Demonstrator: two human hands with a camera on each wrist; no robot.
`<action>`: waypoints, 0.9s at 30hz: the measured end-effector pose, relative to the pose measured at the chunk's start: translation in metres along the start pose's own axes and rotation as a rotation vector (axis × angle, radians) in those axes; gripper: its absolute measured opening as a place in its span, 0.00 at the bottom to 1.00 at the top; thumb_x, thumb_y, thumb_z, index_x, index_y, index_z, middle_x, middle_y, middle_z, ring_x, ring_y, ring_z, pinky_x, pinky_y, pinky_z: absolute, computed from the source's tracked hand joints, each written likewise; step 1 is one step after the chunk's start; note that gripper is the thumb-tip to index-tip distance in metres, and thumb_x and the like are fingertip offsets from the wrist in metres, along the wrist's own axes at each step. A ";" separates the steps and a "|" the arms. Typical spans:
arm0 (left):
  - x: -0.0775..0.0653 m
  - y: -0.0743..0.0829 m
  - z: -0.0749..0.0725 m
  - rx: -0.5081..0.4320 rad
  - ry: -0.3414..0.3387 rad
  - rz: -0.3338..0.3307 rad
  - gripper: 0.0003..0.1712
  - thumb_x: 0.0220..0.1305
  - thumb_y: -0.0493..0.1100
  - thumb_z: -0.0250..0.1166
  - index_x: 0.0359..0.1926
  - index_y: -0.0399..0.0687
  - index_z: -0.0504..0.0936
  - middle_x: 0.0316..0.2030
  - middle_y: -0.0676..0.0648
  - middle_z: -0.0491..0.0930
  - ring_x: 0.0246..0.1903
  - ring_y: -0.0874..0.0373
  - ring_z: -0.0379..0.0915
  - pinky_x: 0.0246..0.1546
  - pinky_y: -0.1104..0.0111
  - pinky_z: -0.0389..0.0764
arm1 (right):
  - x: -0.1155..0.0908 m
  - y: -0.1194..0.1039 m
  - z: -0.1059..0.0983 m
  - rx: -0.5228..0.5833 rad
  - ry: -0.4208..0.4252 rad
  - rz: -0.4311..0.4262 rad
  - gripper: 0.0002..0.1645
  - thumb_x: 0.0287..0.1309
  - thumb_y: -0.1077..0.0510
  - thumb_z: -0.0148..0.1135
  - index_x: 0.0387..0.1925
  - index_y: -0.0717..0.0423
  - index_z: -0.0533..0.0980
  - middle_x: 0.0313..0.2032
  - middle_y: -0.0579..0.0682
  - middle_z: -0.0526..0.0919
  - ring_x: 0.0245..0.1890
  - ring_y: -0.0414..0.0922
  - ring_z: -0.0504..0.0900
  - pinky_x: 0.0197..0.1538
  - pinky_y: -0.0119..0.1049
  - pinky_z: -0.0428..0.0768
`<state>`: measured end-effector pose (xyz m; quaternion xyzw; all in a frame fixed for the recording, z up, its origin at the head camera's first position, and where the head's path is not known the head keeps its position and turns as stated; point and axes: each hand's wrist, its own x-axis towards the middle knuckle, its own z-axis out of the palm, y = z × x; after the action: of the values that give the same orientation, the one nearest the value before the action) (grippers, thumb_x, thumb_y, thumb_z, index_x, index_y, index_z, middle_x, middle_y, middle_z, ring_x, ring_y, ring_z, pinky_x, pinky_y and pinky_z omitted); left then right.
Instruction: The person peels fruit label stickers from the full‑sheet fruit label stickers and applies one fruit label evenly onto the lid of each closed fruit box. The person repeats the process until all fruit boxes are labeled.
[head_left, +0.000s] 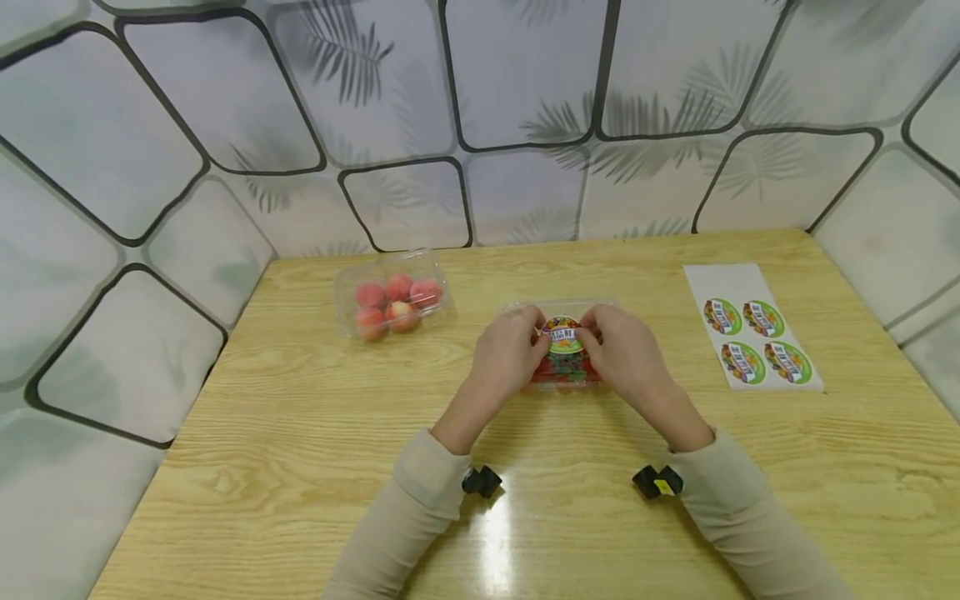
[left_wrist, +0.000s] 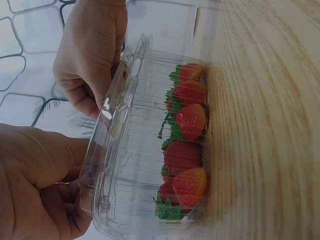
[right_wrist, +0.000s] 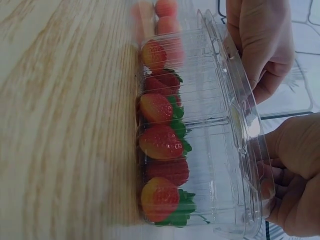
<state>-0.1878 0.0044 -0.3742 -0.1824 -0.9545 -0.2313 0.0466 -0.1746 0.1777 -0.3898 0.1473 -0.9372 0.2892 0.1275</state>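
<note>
Beige fabric sleeves (head_left: 397, 521) end in wide cuffs (head_left: 431, 475); small black boxy wrist cameras (head_left: 487, 482), the right bearing a yellow patch (head_left: 663, 486).

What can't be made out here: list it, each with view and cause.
Head view: side edges of the round label, partly covered by the left hand and right hand.
Head view: fine lettering on the sticker sheet, too small.
Right wrist view: the full group of round fruits, cut off by the top edge.

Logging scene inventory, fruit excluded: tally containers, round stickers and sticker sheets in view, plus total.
Clear containers: 2
Round stickers: 5
Sticker sheet: 1
Total: 8
</note>
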 end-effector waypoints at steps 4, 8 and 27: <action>-0.001 0.000 0.000 0.014 0.006 0.009 0.08 0.69 0.44 0.64 0.43 0.43 0.82 0.31 0.50 0.81 0.26 0.61 0.74 0.22 0.72 0.72 | 0.000 -0.001 0.001 -0.026 0.001 0.003 0.06 0.65 0.64 0.63 0.37 0.66 0.78 0.34 0.59 0.82 0.26 0.48 0.78 0.29 0.43 0.78; 0.000 0.000 0.000 0.009 0.004 0.006 0.09 0.69 0.44 0.64 0.43 0.43 0.82 0.32 0.49 0.81 0.26 0.61 0.73 0.23 0.72 0.73 | 0.001 -0.001 0.002 -0.046 0.020 -0.013 0.06 0.64 0.64 0.63 0.37 0.66 0.78 0.34 0.59 0.82 0.26 0.49 0.78 0.29 0.43 0.78; -0.002 -0.003 0.001 -0.032 0.012 0.009 0.10 0.68 0.43 0.66 0.43 0.40 0.81 0.32 0.46 0.80 0.31 0.57 0.75 0.28 0.70 0.75 | -0.004 -0.002 0.006 -0.102 0.073 -0.039 0.07 0.63 0.63 0.65 0.38 0.66 0.79 0.33 0.59 0.81 0.24 0.49 0.77 0.26 0.43 0.77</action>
<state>-0.1874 0.0017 -0.3765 -0.1862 -0.9495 -0.2474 0.0502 -0.1716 0.1733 -0.3951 0.1484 -0.9424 0.2436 0.1745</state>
